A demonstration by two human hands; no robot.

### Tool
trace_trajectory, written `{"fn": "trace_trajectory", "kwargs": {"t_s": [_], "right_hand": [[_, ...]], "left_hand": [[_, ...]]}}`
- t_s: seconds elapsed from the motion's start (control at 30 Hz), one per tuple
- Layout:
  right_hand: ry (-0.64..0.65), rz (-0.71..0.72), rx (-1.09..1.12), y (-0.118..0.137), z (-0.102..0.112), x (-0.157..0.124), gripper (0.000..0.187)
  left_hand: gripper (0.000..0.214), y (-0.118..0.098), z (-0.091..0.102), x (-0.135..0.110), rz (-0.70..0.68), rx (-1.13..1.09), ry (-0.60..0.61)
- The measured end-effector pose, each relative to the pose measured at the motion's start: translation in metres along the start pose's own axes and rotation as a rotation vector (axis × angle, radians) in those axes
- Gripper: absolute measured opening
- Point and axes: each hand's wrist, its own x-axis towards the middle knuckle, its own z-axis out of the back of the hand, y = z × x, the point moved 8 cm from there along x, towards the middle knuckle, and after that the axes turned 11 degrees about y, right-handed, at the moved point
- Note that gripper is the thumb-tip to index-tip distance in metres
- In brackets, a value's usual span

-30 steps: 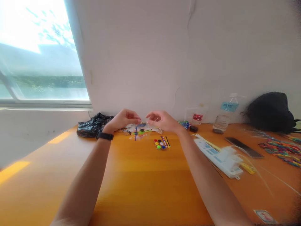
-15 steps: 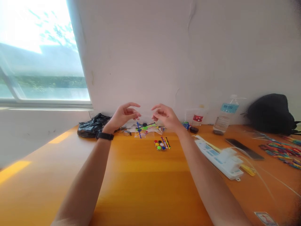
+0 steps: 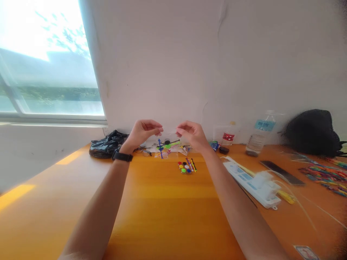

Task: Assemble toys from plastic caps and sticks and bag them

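My left hand [image 3: 146, 131], with a dark band on its wrist, is raised over the far side of the table, thumb and fingertips pinched together. Opposite it, a short gap away, my right hand [image 3: 189, 133] is pinched the same way. Whether thin clear film lies in either pinch I cannot make out. Below the hands are a blue arrow-shaped plastic piece [image 3: 161, 148], a bright green piece [image 3: 171, 145] and clear plastic bags. Closer to me sits a group of small coloured round pieces [image 3: 184, 167], beside several thin arrow-shaped pieces [image 3: 193, 164].
A black plastic bag [image 3: 107, 144] and glasses [image 3: 146, 153] lie at the back left. To the right are a white power strip [image 3: 249, 184] with cables, a dark phone [image 3: 282, 172], a water bottle [image 3: 256, 139], a black bag [image 3: 311, 131] and colourful cords [image 3: 325, 177]. A wall stands behind.
The fingers of both my hands have closed from loosely curled and apart into pinches. The hands stay at about the same height; the pieces on the table have not moved.
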Motion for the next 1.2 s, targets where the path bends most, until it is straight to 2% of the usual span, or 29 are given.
{"fn": "trace_trajectory", "kwargs": {"t_s": [0.13,0.2,0.33,0.6,0.7,0.87,0.97,1.07,1.2], "right_hand": [[-0.033,0.002,-0.062,0.003,0.0,0.0,0.029],[-0.04,-0.01,-0.088,0.001,0.001,0.0,0.031],[-0.061,-0.017,-0.095,-0.003,0.004,0.001,0.024],[-0.112,0.051,-0.011,0.005,0.006,0.0,0.012],[-0.103,0.058,-0.019,0.008,0.005,-0.001,0.015],[-0.082,0.033,-0.121,0.012,0.004,-0.001,0.023],[-0.062,0.032,-0.199,0.014,0.002,-0.001,0.028],[-0.045,0.051,-0.261,0.017,0.0,-0.001,0.021],[-0.075,0.108,-0.182,0.02,0.002,-0.001,0.014]], "left_hand": [[0.051,0.003,0.001,0.002,-0.02,0.006,-0.001],[0.047,0.006,0.002,0.003,-0.005,0.036,0.005],[0.034,0.008,0.003,0.003,-0.009,0.043,0.013],[0.021,-0.011,-0.001,0.0,-0.044,0.085,0.017],[0.024,-0.013,-0.002,-0.001,-0.044,0.1,0.007],[0.039,-0.004,0.0,0.002,-0.021,0.033,-0.035],[0.042,0.0,-0.003,0.004,0.018,0.099,0.025],[0.033,-0.003,-0.006,0.005,0.014,0.185,0.087],[0.032,-0.008,-0.011,0.005,-0.027,0.098,0.136]]}}
